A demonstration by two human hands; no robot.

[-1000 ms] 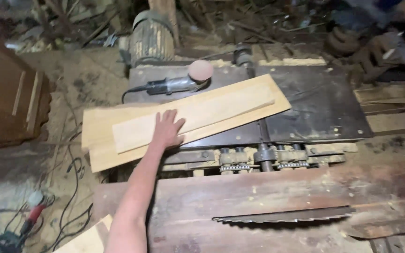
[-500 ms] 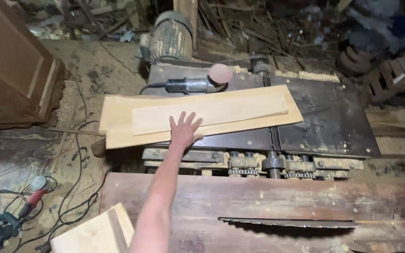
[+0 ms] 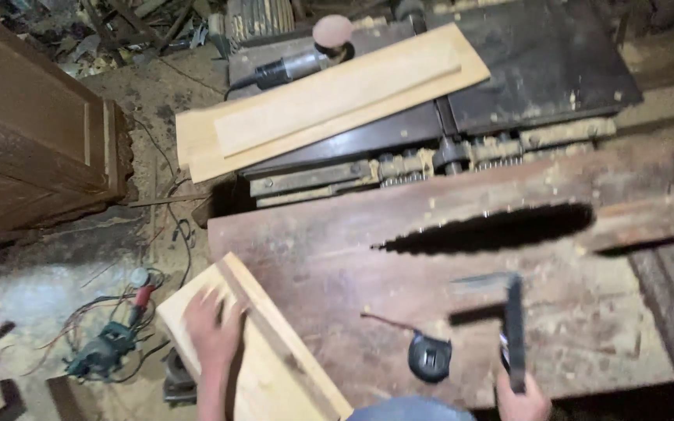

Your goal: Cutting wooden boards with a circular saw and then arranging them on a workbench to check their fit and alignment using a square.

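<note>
My left hand (image 3: 214, 331) rests flat on a pale wooden board (image 3: 271, 362) that leans at the near left corner of a worn wooden saw table (image 3: 337, 257). My right hand (image 3: 523, 399) grips a dark metal square (image 3: 513, 323) whose blade lies across the table top. A black tape measure (image 3: 429, 357) lies between the hands. The toothed circular saw blade (image 3: 485, 231) stands up from a slot in the table.
Two pale planks (image 3: 329, 97) lie stacked on a dark planer machine (image 3: 540, 66) behind, with a sander (image 3: 310, 54) beside them. A brown wooden cabinet (image 3: 33, 132) stands at left. A power tool (image 3: 107, 351) and cables lie on the dusty floor.
My left hand left the planks on the planer and came down onto the near board. The view dropped toward the saw table, showing my right hand with the square.
</note>
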